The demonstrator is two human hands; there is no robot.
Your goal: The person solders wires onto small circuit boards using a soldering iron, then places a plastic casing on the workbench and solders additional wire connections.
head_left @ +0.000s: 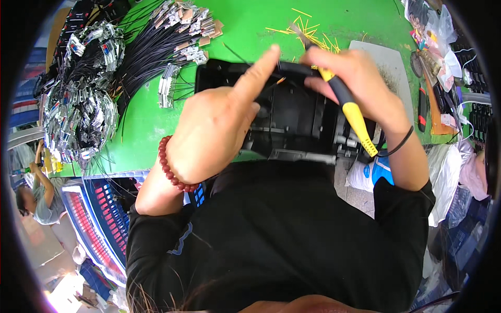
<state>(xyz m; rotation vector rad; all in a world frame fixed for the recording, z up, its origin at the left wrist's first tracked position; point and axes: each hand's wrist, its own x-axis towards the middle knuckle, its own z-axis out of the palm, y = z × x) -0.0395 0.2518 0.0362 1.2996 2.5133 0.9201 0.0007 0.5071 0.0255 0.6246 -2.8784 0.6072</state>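
A black plastic housing (292,112) with an open, ribbed inside lies in front of me at the near edge of the green table. My left hand (216,117), wearing a red bead bracelet, is over its left side. Its index finger stretches to the far rim, the thumb lies apart from it, and the other fingers are hidden. A thin dark wire (235,53) runs near that fingertip. Over the housing's right side, my right hand (360,83) grips a tool with a yellow-and-black handle (356,122). Its grey tip is blurred, so its exact kind is unclear.
Bundled black cables with metal connectors (188,28) cover the table's far left, beside a heap of metal parts (81,120). Thin yellow strips (308,34) lie scattered beyond the housing. A grey board (396,65), tools and plastic bags (433,31) are to the right. Another person (47,201) is at far left.
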